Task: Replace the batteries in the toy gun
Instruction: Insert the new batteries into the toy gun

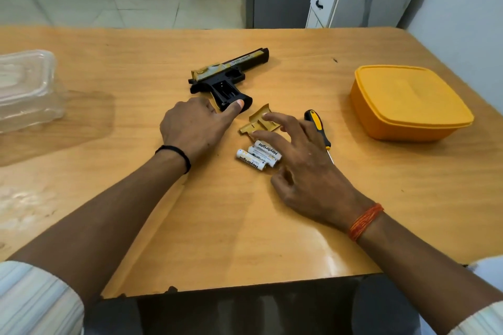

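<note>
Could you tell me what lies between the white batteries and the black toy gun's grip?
The detached tan battery cover, under the right hand's fingertips; head view.

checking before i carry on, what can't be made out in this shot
Head view only:
- Contents of the yellow lidded plastic box: lid hides them.
- Whether all white AA batteries show: right hand overlaps them.
- Black toy gun grip's open bay: too small.
- Black-and-yellow screwdriver tip: behind that hand.

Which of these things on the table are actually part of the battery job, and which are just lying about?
Part of the job: toy gun with its grip compartment open; loose battery cover; three white batteries; screwdriver.

Probably just lying about: yellow lidded box; clear plastic container at the table's left edge.
</note>
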